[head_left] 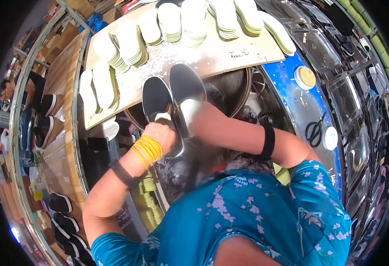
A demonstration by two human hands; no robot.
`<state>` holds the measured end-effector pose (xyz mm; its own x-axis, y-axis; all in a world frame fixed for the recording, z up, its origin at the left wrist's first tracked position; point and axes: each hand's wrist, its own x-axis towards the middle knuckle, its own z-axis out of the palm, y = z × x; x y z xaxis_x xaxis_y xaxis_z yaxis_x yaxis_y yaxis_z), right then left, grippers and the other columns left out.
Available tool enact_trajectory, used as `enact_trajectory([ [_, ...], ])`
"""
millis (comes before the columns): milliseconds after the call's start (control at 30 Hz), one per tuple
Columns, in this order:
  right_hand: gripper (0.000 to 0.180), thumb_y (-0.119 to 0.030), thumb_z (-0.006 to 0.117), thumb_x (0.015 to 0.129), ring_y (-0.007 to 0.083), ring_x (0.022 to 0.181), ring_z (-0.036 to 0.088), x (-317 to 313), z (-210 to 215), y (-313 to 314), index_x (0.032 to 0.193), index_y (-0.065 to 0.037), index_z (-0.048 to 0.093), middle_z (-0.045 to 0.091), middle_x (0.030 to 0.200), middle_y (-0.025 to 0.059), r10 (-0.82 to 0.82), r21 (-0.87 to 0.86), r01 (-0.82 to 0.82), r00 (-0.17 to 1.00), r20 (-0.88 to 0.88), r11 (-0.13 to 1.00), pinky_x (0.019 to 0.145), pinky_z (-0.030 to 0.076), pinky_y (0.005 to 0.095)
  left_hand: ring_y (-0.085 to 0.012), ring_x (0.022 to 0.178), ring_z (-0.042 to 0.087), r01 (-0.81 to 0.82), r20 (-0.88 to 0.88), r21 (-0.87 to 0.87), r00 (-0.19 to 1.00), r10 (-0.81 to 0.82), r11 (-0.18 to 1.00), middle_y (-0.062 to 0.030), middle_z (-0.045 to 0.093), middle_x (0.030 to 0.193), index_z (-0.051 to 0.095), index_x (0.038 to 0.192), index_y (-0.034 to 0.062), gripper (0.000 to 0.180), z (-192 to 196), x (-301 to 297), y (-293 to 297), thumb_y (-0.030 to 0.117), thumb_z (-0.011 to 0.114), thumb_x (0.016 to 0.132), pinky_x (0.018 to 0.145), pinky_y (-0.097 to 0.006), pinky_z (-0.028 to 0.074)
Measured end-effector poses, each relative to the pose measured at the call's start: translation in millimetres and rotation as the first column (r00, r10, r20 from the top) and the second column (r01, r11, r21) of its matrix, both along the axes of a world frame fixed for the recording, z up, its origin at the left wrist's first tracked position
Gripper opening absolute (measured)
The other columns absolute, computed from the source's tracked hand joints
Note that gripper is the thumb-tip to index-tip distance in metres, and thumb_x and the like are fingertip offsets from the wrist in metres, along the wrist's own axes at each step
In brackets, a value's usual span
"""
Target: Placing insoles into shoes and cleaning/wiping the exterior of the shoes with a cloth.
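I see my left hand (161,135) clamped on the heel of a black shoe (155,99), its toe pointing away from me. My right hand (194,116) is wrapped around a second black shoe (184,82) just beside the first, the two touching side by side. Both shoes sit over the near edge of the tabletop board (230,55), which is dusted with white flecks. Stacks of white insoles (170,20) line the board's far side. Scissors (314,131) lie well apart on the blue surface (287,82) to my right.
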<state>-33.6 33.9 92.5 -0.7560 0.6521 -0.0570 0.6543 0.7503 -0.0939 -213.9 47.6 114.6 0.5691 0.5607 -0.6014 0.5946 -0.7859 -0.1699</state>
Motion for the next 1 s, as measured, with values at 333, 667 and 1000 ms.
enact_trajectory([
  [333, 0.023, -0.024, 0.056, 0.068, 0.0243, 0.078, 0.062, -25.3, 5.1, 22.7, 0.078, -0.007, 0.068, 0.065, 0.08, 0.0114, 0.164, -0.404, -0.018, 0.93, 0.329, 0.914, 0.071, 0.046, 0.0375, -0.0314, 0.076, 0.064, -0.25, 0.172, -0.012, 0.953, 0.249, 0.968, -0.0204, 0.063, 0.086, 0.066, 0.078, 0.0022, 0.018, -17.6, 18.8, 23.2, 0.012, 0.053, 0.071, 0.069, -0.038, 0.052],
  [667, 0.023, -0.024, 0.058, 0.067, 0.0239, 0.079, 0.062, -26.1, 7.0, 27.9, 0.08, -0.007, 0.068, 0.065, 0.082, 0.0092, 0.216, -0.436, -0.059, 0.923, 0.32, 0.898, 0.07, 0.046, 0.0387, -0.0279, 0.093, 0.06, -0.293, 0.122, -0.306, 0.932, 0.342, 0.906, -0.0208, 0.062, 0.093, 0.058, 0.094, -0.0065, 0.035, -28.3, 4.7, 42.9, 0.012, 0.059, 0.064, 0.08, -0.034, 0.047],
  [1000, 0.017, -0.014, 0.056, 0.071, 0.0254, 0.074, 0.061, -10.8, -7.7, 38.3, 0.081, -0.003, 0.065, 0.064, 0.079, 0.012, 0.017, -0.484, -0.072, 0.993, -0.117, 0.872, 0.068, 0.047, 0.0335, -0.0176, 0.087, 0.06, -0.405, 0.063, -0.857, 0.53, 0.845, 0.318, -0.0064, 0.06, 0.091, 0.054, 0.095, -0.0005, 0.018, -14.2, -18.9, 65.4, 0.014, 0.053, 0.085, 0.069, -0.028, 0.053],
])
